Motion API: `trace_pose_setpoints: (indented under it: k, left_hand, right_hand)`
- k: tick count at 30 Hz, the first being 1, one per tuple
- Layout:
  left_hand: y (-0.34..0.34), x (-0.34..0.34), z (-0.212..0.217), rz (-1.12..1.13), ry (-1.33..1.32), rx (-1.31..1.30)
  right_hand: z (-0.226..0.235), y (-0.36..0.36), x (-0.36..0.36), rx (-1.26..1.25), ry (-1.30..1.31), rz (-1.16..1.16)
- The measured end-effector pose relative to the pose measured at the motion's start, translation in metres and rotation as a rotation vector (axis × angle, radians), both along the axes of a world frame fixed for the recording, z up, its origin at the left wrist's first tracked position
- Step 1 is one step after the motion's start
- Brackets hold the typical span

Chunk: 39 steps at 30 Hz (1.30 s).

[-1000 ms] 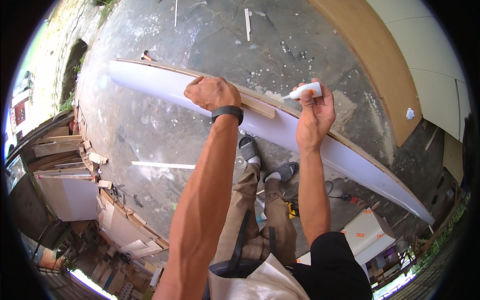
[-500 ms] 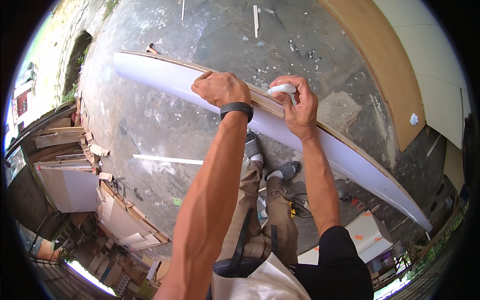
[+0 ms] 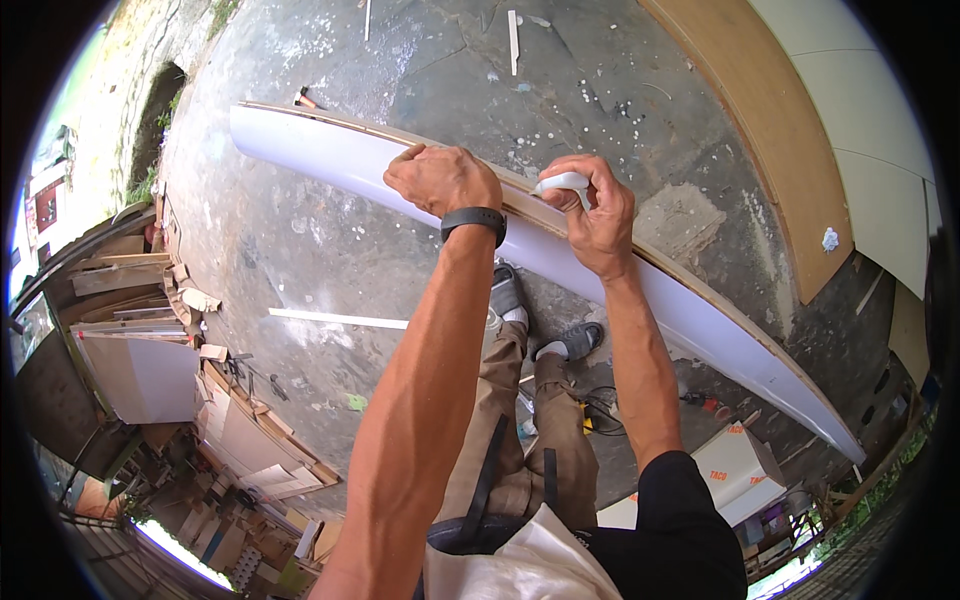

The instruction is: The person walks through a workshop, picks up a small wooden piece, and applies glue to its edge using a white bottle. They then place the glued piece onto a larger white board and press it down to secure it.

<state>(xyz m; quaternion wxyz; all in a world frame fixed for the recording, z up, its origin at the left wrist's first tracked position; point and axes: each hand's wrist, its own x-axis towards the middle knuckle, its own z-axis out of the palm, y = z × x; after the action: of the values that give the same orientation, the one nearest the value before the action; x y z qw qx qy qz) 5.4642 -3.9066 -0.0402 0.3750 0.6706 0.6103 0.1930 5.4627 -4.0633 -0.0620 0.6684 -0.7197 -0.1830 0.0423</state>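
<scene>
A long panel (image 3: 715, 335) with a glossy white face and a brown, layered wooden edge stands on its side across the view, running from upper left to lower right. My left hand (image 3: 445, 180), with a dark band at the wrist, is closed over the panel's top edge near the middle; its fingertips are partly hidden. Pinched in my right hand (image 3: 602, 215) is a small white squeeze bottle (image 3: 566, 182). The bottle lies tilted, its narrow tip toward the brown edge, just right of my left hand. Whether tip and edge touch, I cannot tell.
A hammer (image 3: 305, 98) lies beyond the panel's left end. White strips (image 3: 514, 45) are scattered on the stained concrete floor (image 3: 440, 75). Large brown and white sheets (image 3: 800, 200) lie at right. Wood offcuts (image 3: 120, 275) fill the left side; a white box (image 3: 745, 475) stands lower right.
The white bottle in my right hand has tipped slightly, its narrow tip now showing lower toward the panel's edge. My left hand stays where it was on the panel.
</scene>
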Motion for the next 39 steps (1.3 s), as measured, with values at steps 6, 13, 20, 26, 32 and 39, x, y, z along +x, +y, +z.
trace_pose_setpoints:
  k: [6, 13, 20, 26, 32, 39]
  left_hand:
    - [0.0, -0.001, -0.003, -0.014, 0.034, 0.028]
    - [-0.001, 0.0, -0.002, 0.001, 0.039, 0.011]
    - [0.005, 0.0, -0.012, 0.029, 0.023, 0.02]
    - [0.011, 0.001, -0.017, 0.055, 0.033, 0.047]
    - [0.002, 0.003, 0.007, 0.041, -0.026, -0.169]
    - [0.004, 0.003, -0.009, 0.106, -0.105, -0.037]
  right_hand:
    - [0.0, 0.0, 0.0, -0.004, -0.001, -0.003]
    - [0.001, -0.002, 0.001, -0.038, -0.038, -0.018]
    - [0.003, -0.001, 0.001, -0.036, -0.052, -0.029]
    - [-0.002, -0.009, -0.003, 0.539, 0.303, -0.302]
    - [-0.002, -0.076, -0.01, 0.828, 0.483, -0.548]
    - [0.021, -0.034, -0.012, 0.151, 0.164, -0.247]
